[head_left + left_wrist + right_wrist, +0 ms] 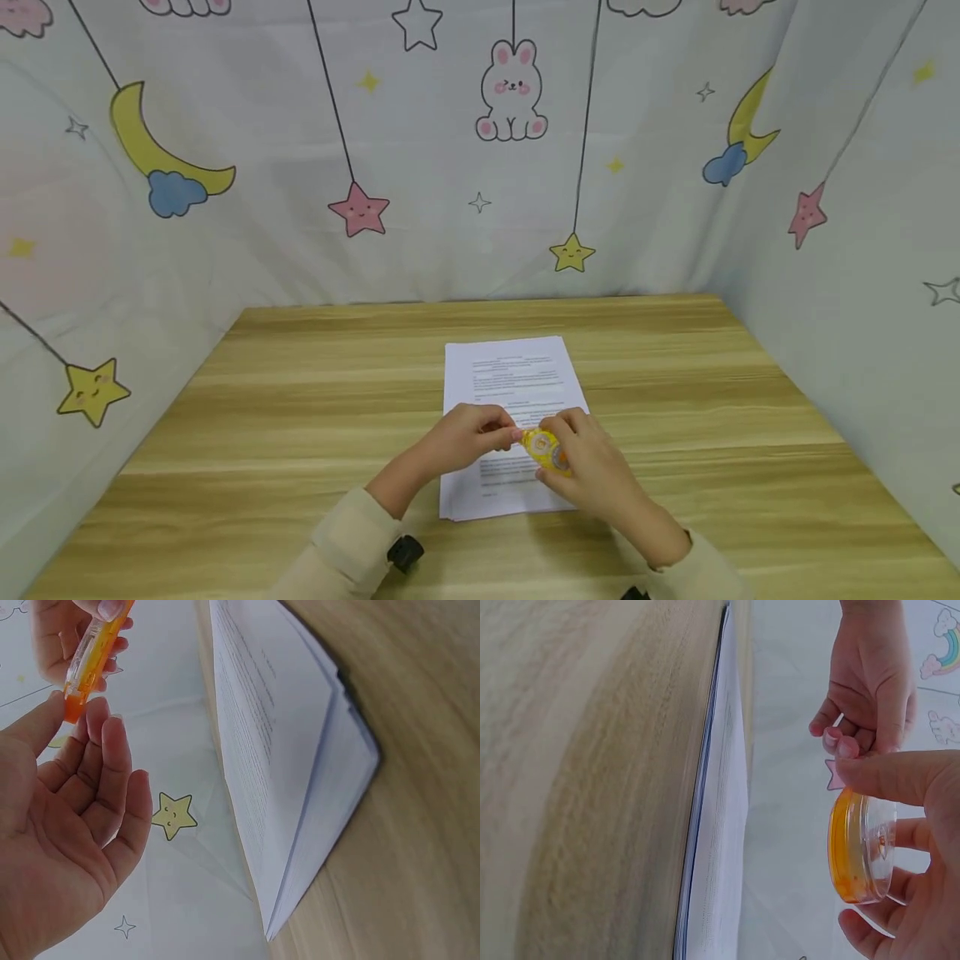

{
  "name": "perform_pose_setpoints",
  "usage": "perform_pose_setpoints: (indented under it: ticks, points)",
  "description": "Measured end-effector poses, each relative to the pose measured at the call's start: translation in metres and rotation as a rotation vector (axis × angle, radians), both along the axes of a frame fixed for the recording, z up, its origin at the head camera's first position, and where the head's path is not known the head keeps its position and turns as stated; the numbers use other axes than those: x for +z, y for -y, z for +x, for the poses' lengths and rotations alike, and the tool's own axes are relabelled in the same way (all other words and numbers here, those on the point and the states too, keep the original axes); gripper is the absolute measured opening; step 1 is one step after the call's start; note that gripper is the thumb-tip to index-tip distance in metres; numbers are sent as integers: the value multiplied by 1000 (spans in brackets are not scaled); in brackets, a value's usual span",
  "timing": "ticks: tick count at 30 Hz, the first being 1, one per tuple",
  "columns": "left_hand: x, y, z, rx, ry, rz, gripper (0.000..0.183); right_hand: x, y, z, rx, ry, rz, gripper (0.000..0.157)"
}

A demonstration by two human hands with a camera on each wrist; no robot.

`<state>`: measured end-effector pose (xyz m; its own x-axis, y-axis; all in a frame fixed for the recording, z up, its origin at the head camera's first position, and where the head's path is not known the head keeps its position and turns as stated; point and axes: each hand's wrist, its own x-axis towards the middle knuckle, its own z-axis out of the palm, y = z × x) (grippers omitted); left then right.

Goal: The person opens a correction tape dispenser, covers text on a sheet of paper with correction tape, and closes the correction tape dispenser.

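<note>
A yellow-orange correction tape [540,443] with a clear casing is held up over a stack of printed paper [468,500]. My right hand [597,471] grips its body between thumb and fingers. From the other side, my left hand [467,435] pinches the narrow tip with thumb and forefinger. In the left wrist view the orange end of the correction tape [73,709] sits between those fingertips, the other fingers loosely bent. The right wrist view shows the rounded side of the correction tape [847,847] against the right thumb and fingers.
The paper lies on a wood-grain table [315,400], its sheets slightly uneven at the edges. A white curtain [435,258] printed with stars, moons and a rabbit hangs behind the table and along both sides.
</note>
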<state>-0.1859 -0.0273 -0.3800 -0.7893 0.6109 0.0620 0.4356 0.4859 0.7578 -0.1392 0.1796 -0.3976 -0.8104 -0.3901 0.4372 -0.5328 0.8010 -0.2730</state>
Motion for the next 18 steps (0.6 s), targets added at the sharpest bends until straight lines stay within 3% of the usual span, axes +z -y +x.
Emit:
perform_pose_setpoints:
  ticks: [4, 9, 13, 18]
  points:
    - [-2, 1, -1, -1, -45, -51, 31, 1, 1, 1, -32, -40, 26, 51]
    - [-6, 1, -2, 7, -99, -105, 32, 2, 2, 1, -34, -6, 35, 51]
    - [-6, 3, -2, 18, -138, -119, 30, 4, -4, -5, -46, 81, 17, 51]
    - [-8, 10, 1, 43, -133, -136, 30, 10, -24, -29, -143, 262, -43, 52]
